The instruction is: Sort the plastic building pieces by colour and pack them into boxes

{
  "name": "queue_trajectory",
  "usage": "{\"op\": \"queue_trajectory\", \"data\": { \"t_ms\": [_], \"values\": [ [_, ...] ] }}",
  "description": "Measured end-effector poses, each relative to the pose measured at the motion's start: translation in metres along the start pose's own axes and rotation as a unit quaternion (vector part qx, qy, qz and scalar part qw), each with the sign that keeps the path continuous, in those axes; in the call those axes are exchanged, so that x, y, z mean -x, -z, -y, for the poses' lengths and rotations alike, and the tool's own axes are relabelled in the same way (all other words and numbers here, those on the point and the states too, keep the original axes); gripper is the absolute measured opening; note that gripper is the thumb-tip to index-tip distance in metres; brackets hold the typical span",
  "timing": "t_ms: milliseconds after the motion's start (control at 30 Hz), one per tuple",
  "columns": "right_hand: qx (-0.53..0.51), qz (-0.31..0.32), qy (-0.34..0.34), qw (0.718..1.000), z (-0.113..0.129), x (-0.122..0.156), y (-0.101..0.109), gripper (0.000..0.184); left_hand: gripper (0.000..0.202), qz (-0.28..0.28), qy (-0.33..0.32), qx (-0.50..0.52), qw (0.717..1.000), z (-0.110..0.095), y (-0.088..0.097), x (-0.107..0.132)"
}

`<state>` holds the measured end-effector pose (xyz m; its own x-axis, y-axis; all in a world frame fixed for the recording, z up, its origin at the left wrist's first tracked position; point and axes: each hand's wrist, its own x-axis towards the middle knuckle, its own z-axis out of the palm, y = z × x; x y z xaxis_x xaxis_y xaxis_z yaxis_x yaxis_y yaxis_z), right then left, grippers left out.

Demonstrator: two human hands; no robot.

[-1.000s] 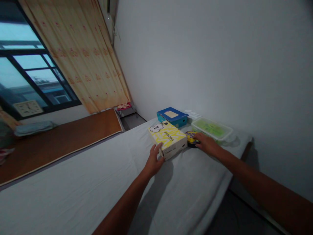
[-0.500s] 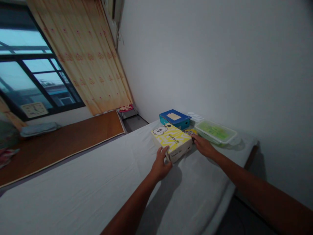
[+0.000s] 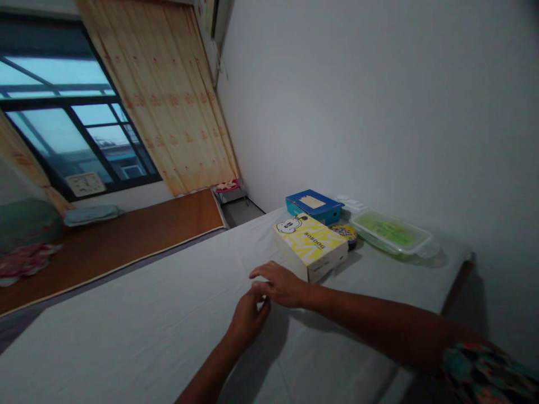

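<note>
My left hand (image 3: 249, 316) and my right hand (image 3: 281, 284) meet low over the white bed sheet (image 3: 138, 325), fingertips almost touching. The left hand's fingers are curled in; what they hold, if anything, is hidden. The right hand lies palm down with its fingers loosely stretched towards the left, holding nothing. Just beyond the right hand lies a yellow cartoon-printed box (image 3: 311, 244), touched by neither hand. Behind the box sit a small round yellow tin (image 3: 346, 231) and a blue box (image 3: 314, 204).
A clear lidded container with green contents (image 3: 391, 233) stands at the bed's far right by the white wall. A wooden platform (image 3: 113, 244) lies left of the bed, under a window with a patterned curtain (image 3: 168, 95). The bed's right edge drops to the floor.
Both hands have left the yellow box and the tin and come back towards me, meeting over the sheet. The view has shifted left, so the boxes sit further right.
</note>
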<state>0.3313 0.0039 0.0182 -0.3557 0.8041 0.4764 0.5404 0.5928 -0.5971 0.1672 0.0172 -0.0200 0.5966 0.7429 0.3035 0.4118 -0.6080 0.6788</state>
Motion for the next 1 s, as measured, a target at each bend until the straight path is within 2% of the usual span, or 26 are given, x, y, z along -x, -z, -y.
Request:
{"op": "queue_trajectory", "data": {
  "t_ms": [100,167,233,467,667,1000],
  "values": [
    [-0.129,0.052,-0.033,0.990,-0.004,-0.001,-0.038,0.045,0.030,-0.021,-0.017,-0.084,0.996,0.010,0.003,0.014],
    [-0.191,0.065,-0.033,0.979,-0.007,0.008,-0.052,0.053,0.034,0.009,-0.028,-0.127,0.991,0.016,-0.001,0.023],
    [-0.204,0.074,-0.026,0.976,-0.008,0.016,-0.058,0.054,0.038,0.049,-0.036,-0.137,0.989,0.020,-0.006,0.031],
    [-0.220,0.109,-0.060,0.967,-0.005,0.020,-0.054,0.053,0.038,0.047,-0.042,-0.119,0.991,0.024,-0.017,0.035],
    [-0.212,0.125,-0.091,0.965,-0.003,0.024,-0.051,0.047,0.035,0.059,-0.054,-0.146,0.986,0.026,-0.022,0.036],
    [-0.204,0.145,-0.081,0.965,-0.015,0.026,-0.055,0.048,0.031,0.084,-0.054,-0.196,0.976,0.020,-0.019,0.037]
  ]
}}
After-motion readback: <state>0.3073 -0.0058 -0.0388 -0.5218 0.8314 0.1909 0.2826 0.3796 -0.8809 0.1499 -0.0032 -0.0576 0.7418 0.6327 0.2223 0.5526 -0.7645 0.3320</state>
